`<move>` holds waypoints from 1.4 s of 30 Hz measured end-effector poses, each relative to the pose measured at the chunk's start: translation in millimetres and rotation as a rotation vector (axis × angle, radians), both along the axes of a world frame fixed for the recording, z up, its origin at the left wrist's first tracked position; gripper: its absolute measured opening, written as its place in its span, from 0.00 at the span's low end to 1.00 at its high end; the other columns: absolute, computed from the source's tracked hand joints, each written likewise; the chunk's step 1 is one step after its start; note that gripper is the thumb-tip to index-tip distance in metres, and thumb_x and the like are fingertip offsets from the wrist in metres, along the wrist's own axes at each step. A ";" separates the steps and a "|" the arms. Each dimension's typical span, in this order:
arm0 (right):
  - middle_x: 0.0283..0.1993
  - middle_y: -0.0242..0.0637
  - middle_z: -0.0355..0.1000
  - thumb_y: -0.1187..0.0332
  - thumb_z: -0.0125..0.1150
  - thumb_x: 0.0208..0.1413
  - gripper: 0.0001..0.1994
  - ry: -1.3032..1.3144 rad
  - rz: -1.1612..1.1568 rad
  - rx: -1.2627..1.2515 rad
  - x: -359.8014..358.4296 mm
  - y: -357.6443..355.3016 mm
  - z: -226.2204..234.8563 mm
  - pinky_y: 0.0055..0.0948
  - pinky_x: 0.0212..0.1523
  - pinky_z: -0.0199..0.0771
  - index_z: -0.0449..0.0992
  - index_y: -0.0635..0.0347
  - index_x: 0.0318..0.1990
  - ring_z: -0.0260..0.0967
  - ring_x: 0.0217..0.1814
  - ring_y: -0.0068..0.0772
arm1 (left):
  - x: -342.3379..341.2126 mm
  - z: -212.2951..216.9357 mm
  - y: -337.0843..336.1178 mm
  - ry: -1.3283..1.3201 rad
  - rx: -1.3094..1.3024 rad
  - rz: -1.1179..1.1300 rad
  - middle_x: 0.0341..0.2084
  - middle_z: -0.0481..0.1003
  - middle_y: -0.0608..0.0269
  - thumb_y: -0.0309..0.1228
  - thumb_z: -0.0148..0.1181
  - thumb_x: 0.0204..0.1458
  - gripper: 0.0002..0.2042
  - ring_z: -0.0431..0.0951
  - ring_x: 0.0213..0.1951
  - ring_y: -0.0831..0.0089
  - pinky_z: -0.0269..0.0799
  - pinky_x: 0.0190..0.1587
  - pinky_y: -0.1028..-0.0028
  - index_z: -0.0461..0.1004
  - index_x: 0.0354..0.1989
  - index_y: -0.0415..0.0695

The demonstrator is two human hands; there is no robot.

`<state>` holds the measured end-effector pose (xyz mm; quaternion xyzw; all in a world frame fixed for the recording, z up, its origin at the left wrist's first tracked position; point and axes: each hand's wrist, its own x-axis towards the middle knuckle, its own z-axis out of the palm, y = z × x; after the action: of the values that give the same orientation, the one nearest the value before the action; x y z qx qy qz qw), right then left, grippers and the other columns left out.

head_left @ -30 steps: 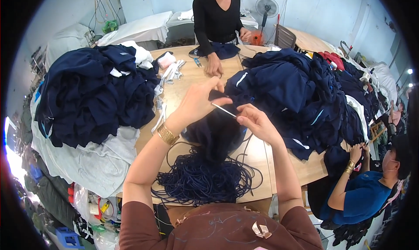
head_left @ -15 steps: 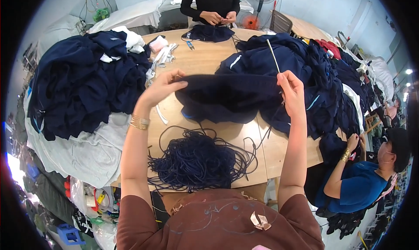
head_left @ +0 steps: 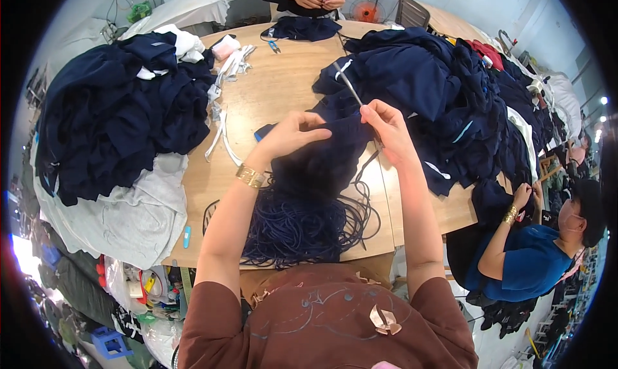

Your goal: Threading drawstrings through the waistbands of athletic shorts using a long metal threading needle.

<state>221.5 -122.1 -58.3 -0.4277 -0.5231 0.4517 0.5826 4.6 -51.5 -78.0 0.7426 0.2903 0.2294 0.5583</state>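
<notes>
Between my hands hangs a dark navy garment piece [head_left: 322,160], its upper edge near my fingers. My right hand [head_left: 389,134] is closed, pinching a thin metal rod [head_left: 348,85] together with the cloth edge; the rod slants up to the left. My left hand [head_left: 290,137] is bent over the cloth's left part, thumb and fingers closed on it, fingertips partly hidden. Below the cloth, close to my body, lies a tangled heap of navy cords [head_left: 293,230], partly covered by the hanging cloth.
Navy garments are piled at left [head_left: 116,118] over grey cloth [head_left: 122,208], with another navy pile [head_left: 412,73] at right. White strips [head_left: 222,134] and blue thread snips [head_left: 275,46] lie on the wooden table [head_left: 257,92]. One person [head_left: 306,2] works opposite, another [head_left: 528,259] at right.
My hands have come closer together, and the cloth stretched between them now hangs bunched. The rod has moved left and leans further left. The view has shifted slightly.
</notes>
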 end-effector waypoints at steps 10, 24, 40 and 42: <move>0.45 0.36 0.71 0.65 0.57 0.58 0.10 0.023 0.128 -0.142 -11.3 -0.4 -4.7 0.15 0.16 0.61 0.72 0.63 0.29 0.67 0.23 0.18 | -20.0 23.6 -6.3 -0.150 0.138 0.158 0.24 0.66 0.74 0.35 0.48 0.60 0.11 0.62 0.30 0.84 0.61 0.35 0.80 0.69 0.31 0.39; 0.28 0.28 0.60 0.64 0.59 0.56 0.13 -0.397 0.635 -0.261 -13.2 -2.0 26.5 0.18 0.21 0.73 0.72 0.65 0.27 0.67 0.25 0.20 | -74.0 27.1 -9.3 -0.025 0.372 0.362 0.20 0.73 0.70 0.33 0.59 0.54 0.10 0.67 0.26 0.85 0.64 0.30 0.82 0.75 0.30 0.36; 0.14 0.25 0.56 0.67 0.58 0.57 0.17 -0.341 0.495 -0.276 13.3 -13.5 19.4 0.30 0.41 0.78 0.63 0.62 0.18 0.56 0.17 0.14 | -59.2 47.2 -28.3 0.099 0.533 0.349 0.18 0.73 0.66 0.33 0.61 0.52 0.11 0.66 0.23 0.84 0.64 0.29 0.80 0.75 0.29 0.36; 0.13 0.25 0.56 0.65 0.58 0.57 0.18 -0.356 0.523 -0.281 16.7 -12.5 19.5 0.31 0.40 0.79 0.63 0.62 0.18 0.56 0.16 0.14 | -56.3 48.1 -29.4 0.127 0.535 0.349 0.18 0.72 0.65 0.33 0.61 0.52 0.11 0.66 0.22 0.84 0.64 0.28 0.80 0.75 0.29 0.36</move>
<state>238.2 -134.6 -38.9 -0.4274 -0.6409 0.5718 0.2822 -51.7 -80.8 -29.9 0.8149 0.3769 0.3429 0.2764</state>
